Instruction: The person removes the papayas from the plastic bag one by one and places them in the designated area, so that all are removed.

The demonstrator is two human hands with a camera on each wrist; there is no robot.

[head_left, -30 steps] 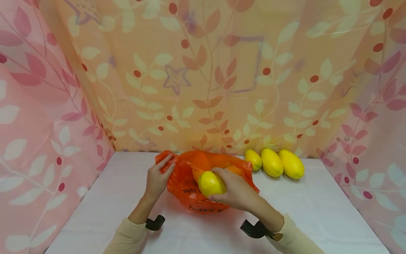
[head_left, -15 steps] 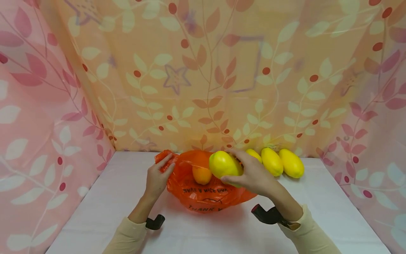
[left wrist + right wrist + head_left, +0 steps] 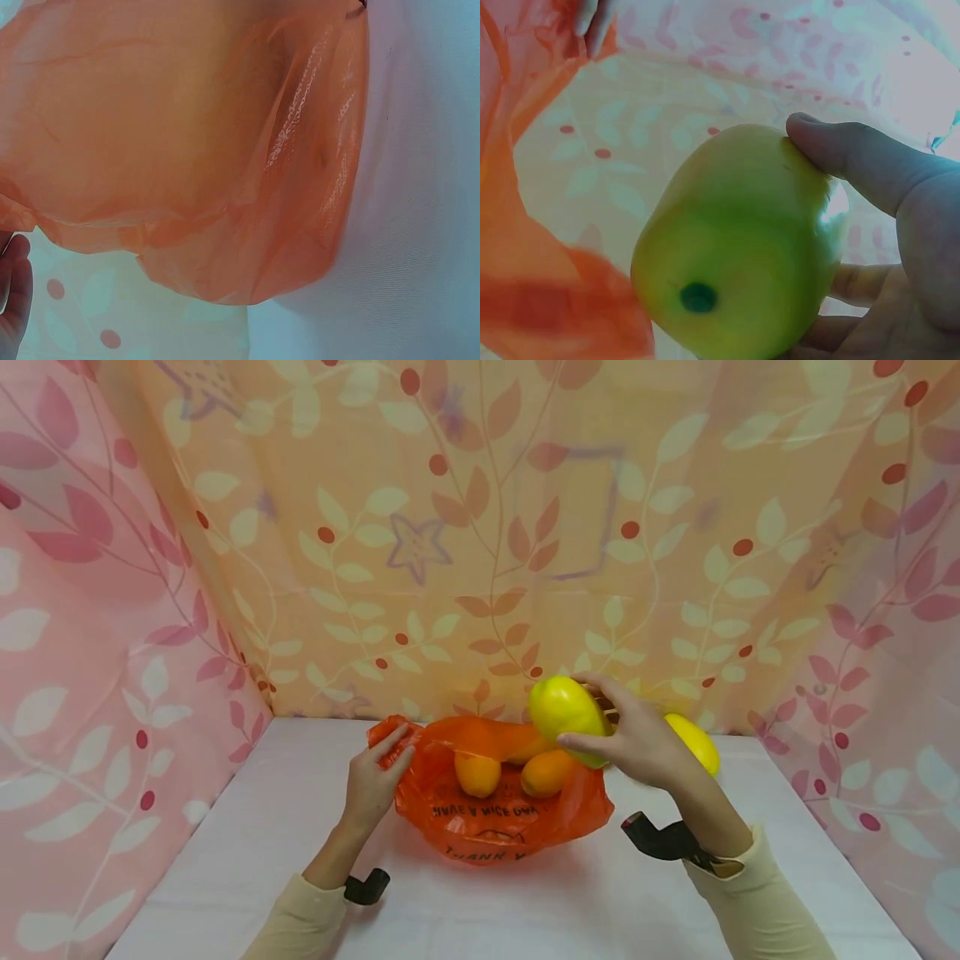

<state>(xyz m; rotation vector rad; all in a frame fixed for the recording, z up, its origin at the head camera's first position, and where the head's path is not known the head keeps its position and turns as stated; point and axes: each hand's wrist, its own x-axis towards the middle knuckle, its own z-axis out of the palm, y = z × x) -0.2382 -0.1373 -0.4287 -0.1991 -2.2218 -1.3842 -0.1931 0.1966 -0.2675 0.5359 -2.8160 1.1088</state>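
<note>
My right hand (image 3: 637, 735) grips a yellow mango (image 3: 566, 714) between thumb and fingers, above the right rim of a red plastic bag (image 3: 487, 839). Close up in the right wrist view, the mango (image 3: 742, 247) shows a dark green stem spot, with the thumb on its upper side. My left hand (image 3: 377, 781) pinches the bag's left rim. Inside the bag lie mangoes: one at the left (image 3: 477, 775), one at the right (image 3: 546, 774), and another partly behind the film. Red film (image 3: 187, 135) fills most of the left wrist view, with left fingertips at its edge.
On the white table (image 3: 247, 843), a yellow mango (image 3: 693, 743) lies at the back right, partly behind my right hand. Patterned curtains (image 3: 480, 527) close off the back and both sides.
My right hand has lifted the mango out of the bag and carried it up and to the right. It now covers mangoes at the back right. The left hand has stayed still.
</note>
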